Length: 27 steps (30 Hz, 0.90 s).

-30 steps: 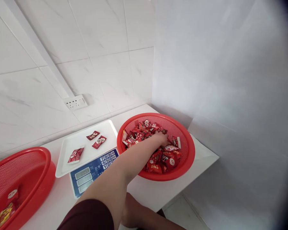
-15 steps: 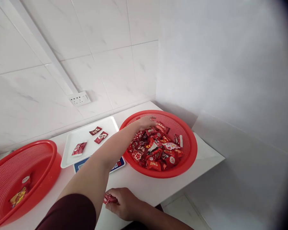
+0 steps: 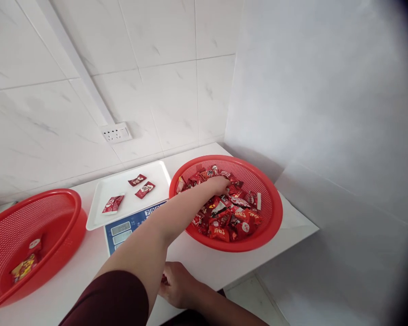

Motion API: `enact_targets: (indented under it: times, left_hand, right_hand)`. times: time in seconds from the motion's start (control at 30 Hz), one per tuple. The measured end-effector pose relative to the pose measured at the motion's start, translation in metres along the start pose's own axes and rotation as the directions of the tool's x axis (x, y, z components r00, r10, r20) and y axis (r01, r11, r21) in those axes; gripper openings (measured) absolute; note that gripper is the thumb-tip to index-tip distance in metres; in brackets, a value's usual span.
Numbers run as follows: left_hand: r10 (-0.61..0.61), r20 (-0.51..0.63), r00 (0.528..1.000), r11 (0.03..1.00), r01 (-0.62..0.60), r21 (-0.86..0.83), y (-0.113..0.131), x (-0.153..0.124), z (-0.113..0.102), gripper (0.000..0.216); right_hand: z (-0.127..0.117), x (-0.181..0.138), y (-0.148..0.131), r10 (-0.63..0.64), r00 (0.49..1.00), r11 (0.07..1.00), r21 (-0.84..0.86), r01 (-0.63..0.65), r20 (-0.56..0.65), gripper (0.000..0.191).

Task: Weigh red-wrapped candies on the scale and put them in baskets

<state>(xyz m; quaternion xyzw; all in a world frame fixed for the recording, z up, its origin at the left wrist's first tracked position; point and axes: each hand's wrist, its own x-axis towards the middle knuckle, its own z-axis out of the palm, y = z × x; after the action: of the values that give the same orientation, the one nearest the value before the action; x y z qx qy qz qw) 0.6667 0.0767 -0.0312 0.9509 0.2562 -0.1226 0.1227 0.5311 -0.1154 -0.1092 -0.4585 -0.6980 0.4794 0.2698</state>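
My left hand [image 3: 220, 184] is down among the red wrapped candies [image 3: 221, 219] in the right-hand red basket [image 3: 275, 203]. Its fingers are curled, and what lies in them is hidden. Low in the view, my right hand [image 3: 180, 285] is closed on a red candy packet [image 3: 164, 280], mostly covered by the fingers and my left forearm. On a white tray [image 3: 102, 190] lie three red candy packets [image 3: 145, 189]. The tray sits on a scale with a blue panel [image 3: 139, 216], partly behind my left arm.
At the left stands another red basket [image 3: 75, 213], holding a few packets, one of them yellow [image 3: 23, 268]. The white table [image 3: 204, 267] runs along a tiled wall with a power socket [image 3: 116, 133]. Its right edge lies near the grey wall [image 3: 326, 136].
My left hand has moved right and lower into the candies, its fingers now curled. My right hand has shifted slightly right, still holding the packet. More of the scale's panel shows.
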Motion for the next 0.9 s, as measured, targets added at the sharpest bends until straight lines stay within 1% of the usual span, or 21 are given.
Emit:
enact_targets:
  times: [0.07,0.17,0.23,0.27,0.33,0.43,0.53,0.63,0.77,0.83,0.9]
  left_hand:
    - [0.002,-0.058,0.998,1.0,-0.001,0.014,-0.004,0.001,-0.003,0.03]
    - [-0.006,-0.167,0.986,0.999,0.012,0.035,-0.004,0.0,-0.008,0.03]
    - [0.023,-0.197,0.98,0.999,-0.013,0.053,0.003,-0.001,-0.007,0.033]
    - [0.053,-0.189,0.981,0.997,-0.042,0.062,0.009,-0.001,-0.005,0.033]
    - [0.127,-0.119,0.985,0.99,-0.119,0.077,0.023,-0.002,0.0,0.026]
    - [0.202,0.026,0.979,0.975,-0.203,0.088,0.046,0.0,0.009,0.019]
    - [0.223,0.135,0.966,0.967,-0.236,0.093,0.057,0.008,0.012,0.027]
    - [0.218,0.22,0.951,0.966,-0.242,0.091,0.054,0.017,0.01,0.039]
    - [0.199,0.255,0.946,0.97,-0.227,0.084,0.04,0.026,0.007,0.054]
    - [0.217,0.29,0.932,0.969,-0.241,0.052,0.036,0.028,0.007,0.061]
    - [0.229,0.315,0.921,0.968,-0.249,0.025,0.037,0.029,0.009,0.062]
  right_hand:
    - [0.0,0.0,0.0,-0.008,1.0,1.0,-0.004,0.008,-0.001,0.02]
    - [-0.001,0.001,0.0,-0.021,1.0,1.0,-0.006,0.022,0.007,0.019]
    - [-0.001,0.001,0.0,-0.026,1.0,1.0,-0.002,0.026,0.015,0.019]
    - [-0.001,0.001,0.0,-0.028,1.0,1.0,0.004,0.028,0.015,0.018]
    - [-0.001,0.0,0.0,-0.034,0.999,0.999,0.028,0.034,0.005,0.016]
    - [-0.001,0.0,0.002,-0.058,0.998,0.995,0.08,0.06,-0.031,0.013]
    - [0.002,0.001,0.006,-0.063,0.998,0.995,0.079,0.064,-0.017,0.008]
    - [0.007,0.003,0.012,-0.014,1.0,0.999,0.041,0.013,0.022,0.006]
    - [0.013,0.006,0.016,0.019,0.999,0.999,0.04,-0.02,0.027,0.008]
    - [0.011,0.006,0.014,0.027,0.999,0.999,0.038,-0.028,0.029,0.009]
    - [0.008,0.005,0.01,0.032,0.999,0.999,0.031,-0.033,0.041,0.009]
